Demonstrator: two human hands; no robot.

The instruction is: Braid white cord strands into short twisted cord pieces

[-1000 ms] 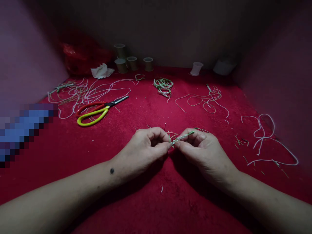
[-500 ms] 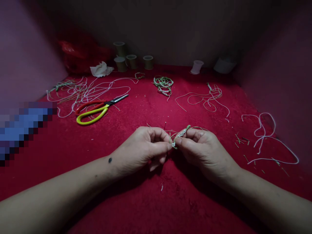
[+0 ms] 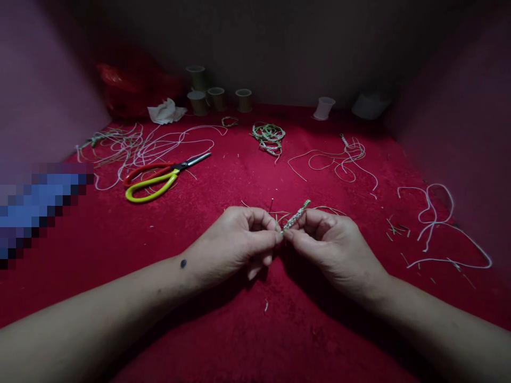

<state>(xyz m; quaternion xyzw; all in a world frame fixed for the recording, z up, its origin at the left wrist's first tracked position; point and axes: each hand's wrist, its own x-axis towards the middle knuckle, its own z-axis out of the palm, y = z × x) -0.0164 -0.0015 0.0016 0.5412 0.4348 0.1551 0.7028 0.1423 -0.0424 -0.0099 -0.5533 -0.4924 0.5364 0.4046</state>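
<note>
Between my two hands is a short braided cord (image 3: 296,216), green and white, tilted up to the right. My left hand (image 3: 251,236) pinches its lower end between thumb and forefinger. From the other side, my right hand (image 3: 325,234) grips the same braid near that end with thumb and fingers. Thin loose green strands (image 3: 329,209) trail out behind the fingers onto the red cloth (image 3: 239,340). The fingertips hide the exact point where the strands meet. A small pin (image 3: 272,205) stands just beyond my left hand.
Scissors (image 3: 154,183) with red and yellow handles lie at left, beside tangled cords (image 3: 131,146). A coiled braid (image 3: 268,138) sits mid-back; more loose cord (image 3: 351,159) and a white cord (image 3: 435,218) lie right. Thread spools (image 3: 243,100), crumpled tissue (image 3: 166,111) and a red plastic bag (image 3: 131,88) stand behind.
The braid now stands a little straighter and shows more of its length above my right thumb. My hands' fingertips have drawn slightly closer together.
</note>
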